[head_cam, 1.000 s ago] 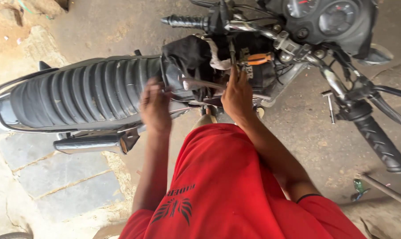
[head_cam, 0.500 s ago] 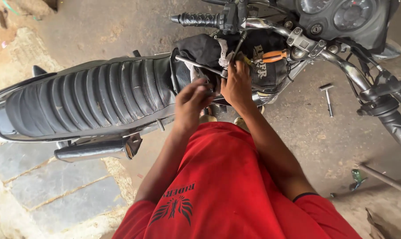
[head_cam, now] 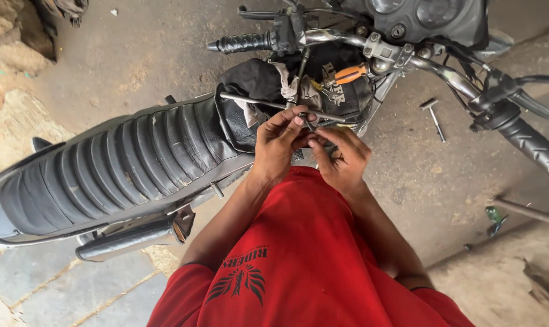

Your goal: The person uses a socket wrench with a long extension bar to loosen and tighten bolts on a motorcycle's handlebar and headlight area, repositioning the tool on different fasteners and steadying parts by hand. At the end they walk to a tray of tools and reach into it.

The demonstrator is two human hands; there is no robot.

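Our left hand (head_cam: 279, 145) and right hand (head_cam: 342, 158) pinch a small metal part (head_cam: 306, 123) | fingers closed | may slip, drop beneath motorcycle (head_cam: 135, 163).

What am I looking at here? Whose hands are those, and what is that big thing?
The camera sits on a person's head and looks down, so you see their own red shirt and two hands. The big thing is a motorcycle with a ribbed black seat. The left hand and right hand meet beside it, pinching something small and dark; what it is, I cannot tell. A long metal rod and an orange-handled screwdriver lie on the bike. A T-shaped metal tool lies on the ground.
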